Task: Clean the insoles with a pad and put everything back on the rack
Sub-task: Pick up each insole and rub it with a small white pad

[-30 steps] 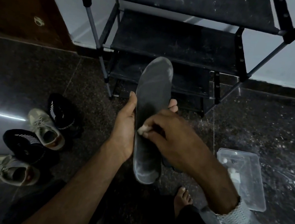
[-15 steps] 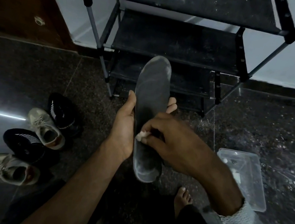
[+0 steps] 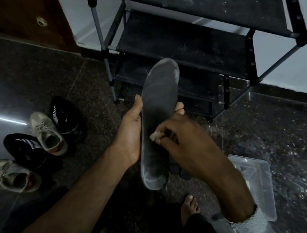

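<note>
The person sits on the dark floor (image 3: 269, 125) in front of the black rack (image 3: 185, 42), whose shelves carry nothing. The left hand (image 3: 129, 132) holds a grey insole (image 3: 156, 117) upright from behind, the thumb on its left edge and the fingertips (image 3: 179, 108) showing at its right edge. The right hand (image 3: 183, 141) pinches a small pale pad (image 3: 155, 136) with curled fingers and presses it on the middle of the insole. Two beige sneakers (image 3: 48, 133) and two black shoes (image 3: 63, 115) lie on the floor at the left, near each other. A clear plastic box (image 3: 258, 187) stands on the floor at the right, partly behind the right forearm. A bare foot (image 3: 190, 208) is below the insole.
</note>
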The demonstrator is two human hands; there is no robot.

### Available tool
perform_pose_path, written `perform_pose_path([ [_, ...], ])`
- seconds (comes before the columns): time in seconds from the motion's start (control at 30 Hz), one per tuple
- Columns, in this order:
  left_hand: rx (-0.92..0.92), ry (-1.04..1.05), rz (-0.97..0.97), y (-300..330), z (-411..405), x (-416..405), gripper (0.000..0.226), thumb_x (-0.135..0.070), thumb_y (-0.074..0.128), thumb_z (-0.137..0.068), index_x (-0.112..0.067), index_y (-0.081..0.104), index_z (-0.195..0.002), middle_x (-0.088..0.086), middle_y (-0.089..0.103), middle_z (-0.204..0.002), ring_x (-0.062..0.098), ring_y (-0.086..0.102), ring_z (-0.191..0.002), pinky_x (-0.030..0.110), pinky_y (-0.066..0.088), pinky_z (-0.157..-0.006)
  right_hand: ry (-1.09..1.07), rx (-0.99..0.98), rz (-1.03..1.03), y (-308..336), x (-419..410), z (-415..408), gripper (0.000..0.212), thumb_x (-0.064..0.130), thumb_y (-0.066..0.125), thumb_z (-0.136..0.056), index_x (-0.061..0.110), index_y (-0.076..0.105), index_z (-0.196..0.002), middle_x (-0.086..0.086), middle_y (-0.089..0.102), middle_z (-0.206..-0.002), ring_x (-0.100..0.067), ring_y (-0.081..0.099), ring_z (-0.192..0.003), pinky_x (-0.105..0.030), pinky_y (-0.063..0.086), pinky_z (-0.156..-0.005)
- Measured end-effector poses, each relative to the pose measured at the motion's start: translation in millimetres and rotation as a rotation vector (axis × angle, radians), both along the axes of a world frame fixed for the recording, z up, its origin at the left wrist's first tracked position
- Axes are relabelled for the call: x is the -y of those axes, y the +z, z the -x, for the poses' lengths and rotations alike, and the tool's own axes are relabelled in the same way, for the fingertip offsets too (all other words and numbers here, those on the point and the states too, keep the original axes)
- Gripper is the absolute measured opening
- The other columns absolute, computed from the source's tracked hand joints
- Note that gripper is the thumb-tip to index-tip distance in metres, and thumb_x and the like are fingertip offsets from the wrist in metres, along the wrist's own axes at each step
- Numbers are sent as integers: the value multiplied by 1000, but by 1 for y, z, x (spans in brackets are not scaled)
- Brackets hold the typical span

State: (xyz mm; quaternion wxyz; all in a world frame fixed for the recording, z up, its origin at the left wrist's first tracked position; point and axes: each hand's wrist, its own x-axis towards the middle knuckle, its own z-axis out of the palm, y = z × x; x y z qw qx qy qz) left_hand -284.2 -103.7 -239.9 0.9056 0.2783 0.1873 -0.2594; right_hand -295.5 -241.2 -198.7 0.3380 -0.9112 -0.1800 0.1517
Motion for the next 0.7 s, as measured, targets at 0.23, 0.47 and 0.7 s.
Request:
perform_pose_path([
  [0.23, 56, 6, -37, 1, 3, 5, 77, -58, 21, -99, -10, 80, -85, 11, 75, -98, 22, 73, -89, 36, 56, -83, -304, 213, 24, -6, -3, -3, 8, 19, 61, -94, 15, 66, -98, 5, 49, -102, -14, 55, -104, -24, 44, -77],
  [0.47, 21, 36, 6, -5, -3, -1, 76, -64, 25, -95, -4, 67, -117, 17, 58, -134, 29, 51, -129, 43, 36, -110, 83, -62, 15, 7, 1, 3, 9, 24, 65, -91, 18, 68, -97, 3, 58, -100, -10, 54, -92, -35, 48, -83],
  [0.7, 47, 43, -50, 0, 0, 3, 76, -59, 23, -98, -9, 79, -90, 13, 74, -102, 25, 72, -93, 41, 55, -85, -235, 202, -25, -6, -5, -2, 9, 19, 62, -92, 13, 66, -95, -4, 55, -106, -22, 58, -101, -40, 51, -82],
])
